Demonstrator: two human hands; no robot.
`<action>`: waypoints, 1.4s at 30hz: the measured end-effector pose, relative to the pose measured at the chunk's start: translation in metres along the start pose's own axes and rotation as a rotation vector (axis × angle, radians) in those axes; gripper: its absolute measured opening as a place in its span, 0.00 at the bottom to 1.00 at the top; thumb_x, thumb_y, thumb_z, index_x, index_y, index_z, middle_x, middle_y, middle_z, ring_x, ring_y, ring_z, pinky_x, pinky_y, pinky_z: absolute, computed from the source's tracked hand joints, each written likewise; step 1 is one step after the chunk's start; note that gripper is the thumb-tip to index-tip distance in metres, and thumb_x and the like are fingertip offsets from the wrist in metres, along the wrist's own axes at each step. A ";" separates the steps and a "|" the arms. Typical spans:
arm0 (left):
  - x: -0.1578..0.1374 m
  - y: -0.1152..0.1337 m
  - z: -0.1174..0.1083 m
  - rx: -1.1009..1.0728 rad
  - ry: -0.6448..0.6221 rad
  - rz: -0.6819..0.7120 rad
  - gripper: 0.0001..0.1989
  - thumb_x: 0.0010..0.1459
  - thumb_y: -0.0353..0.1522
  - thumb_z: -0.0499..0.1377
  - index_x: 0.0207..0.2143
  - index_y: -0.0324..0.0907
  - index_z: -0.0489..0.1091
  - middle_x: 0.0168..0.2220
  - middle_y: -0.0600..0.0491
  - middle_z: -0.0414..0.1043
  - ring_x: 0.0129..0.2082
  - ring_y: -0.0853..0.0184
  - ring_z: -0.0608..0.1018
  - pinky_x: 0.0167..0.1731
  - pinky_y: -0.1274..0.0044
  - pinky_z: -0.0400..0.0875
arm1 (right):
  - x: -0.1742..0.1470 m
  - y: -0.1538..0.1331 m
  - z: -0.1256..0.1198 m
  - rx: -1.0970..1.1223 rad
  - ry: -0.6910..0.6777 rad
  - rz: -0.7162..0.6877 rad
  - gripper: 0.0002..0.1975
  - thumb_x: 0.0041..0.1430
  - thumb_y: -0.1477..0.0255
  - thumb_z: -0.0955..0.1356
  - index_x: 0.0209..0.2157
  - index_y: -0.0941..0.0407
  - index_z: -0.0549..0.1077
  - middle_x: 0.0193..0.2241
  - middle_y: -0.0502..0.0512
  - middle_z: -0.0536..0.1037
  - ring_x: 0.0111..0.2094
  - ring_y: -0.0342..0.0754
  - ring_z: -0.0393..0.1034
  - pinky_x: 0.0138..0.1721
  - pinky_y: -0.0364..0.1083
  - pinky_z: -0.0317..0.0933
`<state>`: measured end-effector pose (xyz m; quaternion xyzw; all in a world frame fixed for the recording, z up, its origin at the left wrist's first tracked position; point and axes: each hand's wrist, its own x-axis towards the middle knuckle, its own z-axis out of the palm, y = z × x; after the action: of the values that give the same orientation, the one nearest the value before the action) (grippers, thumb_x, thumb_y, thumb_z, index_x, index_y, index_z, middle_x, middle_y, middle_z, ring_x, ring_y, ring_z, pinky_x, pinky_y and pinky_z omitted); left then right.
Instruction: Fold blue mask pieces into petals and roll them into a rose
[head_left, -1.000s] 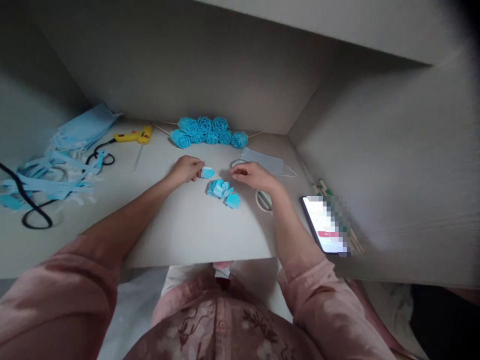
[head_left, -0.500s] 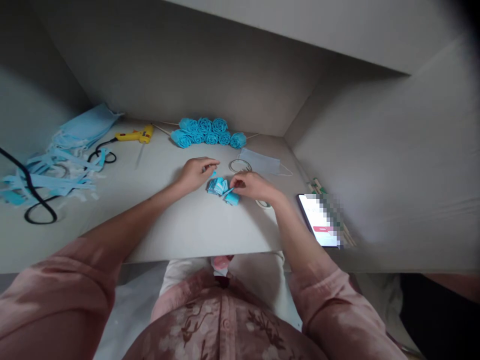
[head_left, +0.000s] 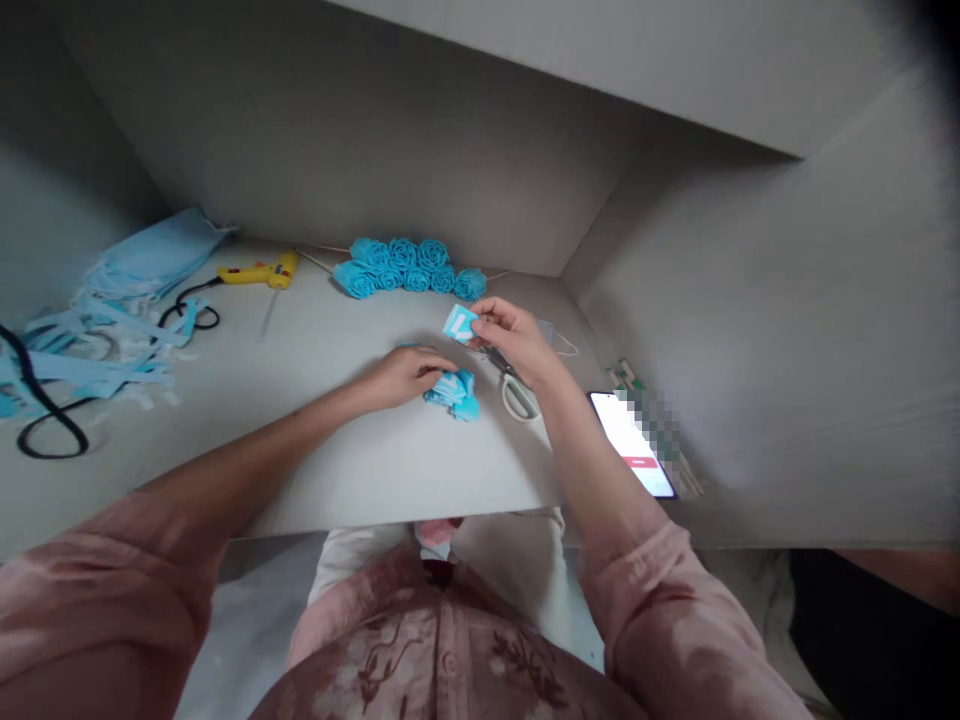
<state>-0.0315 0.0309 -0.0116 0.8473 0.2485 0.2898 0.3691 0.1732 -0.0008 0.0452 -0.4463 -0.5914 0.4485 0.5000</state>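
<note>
Between the thumb and fingers of my right hand (head_left: 514,340) is a small folded blue fabric piece (head_left: 460,323) with white marks, raised a little above the table. My left hand (head_left: 412,377) is closed, its fingertips at a small pile of blue fabric pieces (head_left: 456,395) lying in front of me; the fingers partly cover the pile. Scissors (head_left: 519,398) with pale handles lie under and beside my right wrist. Behind that hand a flat face mask (head_left: 546,330) is mostly hidden.
Several blue fabric roses (head_left: 405,268) on sticks lie along the back wall. Left of them are a yellow glue gun (head_left: 259,272) with black cord, stacked masks (head_left: 154,255) and cut blue strips (head_left: 97,365). To the right lie a lit phone (head_left: 634,445) and thin sticks (head_left: 694,475).
My right hand has lifted away from the pile with a blue fabric piece, moving up and slightly right. My left hand has come down to the pile. The scissors' handles show more.
</note>
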 end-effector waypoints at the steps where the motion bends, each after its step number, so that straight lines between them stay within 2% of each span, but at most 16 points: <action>1: 0.000 0.003 0.001 -0.045 -0.002 -0.013 0.16 0.56 0.30 0.55 0.44 0.42 0.78 0.40 0.50 0.79 0.33 0.68 0.77 0.33 0.77 0.71 | 0.005 0.003 0.001 -0.005 0.011 0.000 0.18 0.45 0.57 0.75 0.34 0.53 0.75 0.28 0.48 0.75 0.29 0.43 0.69 0.35 0.44 0.67; 4: 0.001 0.008 0.000 -0.128 0.083 -0.068 0.16 0.54 0.31 0.55 0.43 0.41 0.78 0.39 0.50 0.78 0.28 0.70 0.74 0.28 0.79 0.68 | 0.014 0.012 0.004 -0.030 0.038 -0.006 0.18 0.46 0.56 0.74 0.35 0.52 0.76 0.28 0.48 0.74 0.28 0.42 0.68 0.35 0.43 0.66; 7: 0.003 0.008 -0.007 -0.187 0.273 -0.211 0.10 0.52 0.32 0.55 0.34 0.40 0.75 0.32 0.52 0.76 0.22 0.72 0.69 0.21 0.80 0.63 | 0.015 0.022 0.007 -0.065 0.050 -0.036 0.18 0.47 0.56 0.73 0.38 0.52 0.77 0.29 0.48 0.74 0.29 0.43 0.67 0.34 0.44 0.65; 10: 0.005 0.010 -0.012 -0.294 0.382 -0.322 0.11 0.54 0.38 0.55 0.33 0.41 0.71 0.26 0.55 0.70 0.19 0.73 0.65 0.18 0.80 0.58 | 0.010 0.030 0.013 -0.085 0.053 -0.059 0.21 0.49 0.58 0.72 0.44 0.52 0.76 0.28 0.48 0.73 0.29 0.43 0.67 0.34 0.44 0.64; 13: 0.006 0.014 -0.011 -0.283 0.355 -0.290 0.14 0.53 0.43 0.57 0.32 0.41 0.70 0.23 0.57 0.66 0.20 0.73 0.64 0.20 0.79 0.57 | 0.003 0.034 0.021 -0.123 0.042 -0.065 0.22 0.51 0.61 0.72 0.48 0.53 0.74 0.28 0.48 0.74 0.28 0.43 0.67 0.33 0.43 0.62; 18: 0.005 0.015 -0.009 -0.239 0.347 -0.270 0.14 0.50 0.41 0.60 0.22 0.41 0.63 0.20 0.58 0.60 0.22 0.73 0.62 0.22 0.79 0.55 | -0.002 0.034 0.025 -0.104 0.026 -0.046 0.22 0.53 0.59 0.71 0.49 0.52 0.75 0.29 0.48 0.75 0.29 0.42 0.67 0.34 0.43 0.62; 23: 0.005 0.016 -0.015 -0.425 0.355 -0.325 0.14 0.50 0.43 0.61 0.26 0.42 0.66 0.22 0.57 0.64 0.19 0.74 0.62 0.19 0.79 0.55 | -0.003 0.034 0.024 0.019 0.024 -0.022 0.23 0.51 0.58 0.73 0.47 0.51 0.76 0.29 0.49 0.75 0.30 0.43 0.69 0.38 0.44 0.66; 27: 0.005 0.016 -0.018 -0.452 0.386 -0.292 0.15 0.51 0.43 0.62 0.26 0.41 0.66 0.22 0.57 0.66 0.19 0.75 0.63 0.20 0.79 0.57 | -0.003 0.037 0.026 0.055 0.002 -0.020 0.22 0.50 0.59 0.74 0.47 0.51 0.76 0.31 0.49 0.77 0.32 0.43 0.70 0.39 0.44 0.66; 33: 0.006 0.011 -0.016 -0.381 0.415 -0.204 0.15 0.53 0.43 0.62 0.28 0.41 0.67 0.22 0.57 0.66 0.21 0.74 0.65 0.22 0.80 0.60 | -0.002 0.042 0.026 -0.020 -0.008 -0.044 0.20 0.50 0.62 0.73 0.46 0.51 0.77 0.33 0.50 0.79 0.34 0.44 0.72 0.40 0.45 0.66; 36: 0.006 0.009 -0.014 -0.321 0.526 -0.141 0.12 0.54 0.41 0.61 0.32 0.41 0.67 0.25 0.57 0.68 0.24 0.72 0.68 0.25 0.80 0.63 | -0.001 0.043 0.026 -0.078 0.043 -0.062 0.19 0.52 0.65 0.72 0.46 0.51 0.76 0.33 0.50 0.78 0.35 0.44 0.72 0.40 0.45 0.66; 39: 0.003 0.011 -0.012 -0.146 0.626 -0.077 0.08 0.55 0.36 0.61 0.32 0.42 0.68 0.27 0.56 0.69 0.26 0.72 0.70 0.27 0.79 0.64 | -0.001 0.044 0.028 -0.135 0.131 -0.090 0.18 0.53 0.67 0.70 0.47 0.52 0.76 0.33 0.50 0.77 0.35 0.44 0.72 0.40 0.45 0.66; 42: 0.000 0.015 -0.009 0.074 0.565 -0.035 0.05 0.56 0.34 0.60 0.30 0.41 0.71 0.26 0.56 0.71 0.26 0.72 0.69 0.28 0.79 0.63 | -0.002 0.043 0.032 -0.161 0.175 -0.124 0.19 0.54 0.69 0.69 0.49 0.52 0.75 0.33 0.50 0.77 0.35 0.44 0.71 0.40 0.45 0.66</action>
<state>-0.0342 0.0261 0.0049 0.7414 0.3666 0.4988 0.2592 0.1446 0.0026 0.0000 -0.4849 -0.6059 0.3272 0.5392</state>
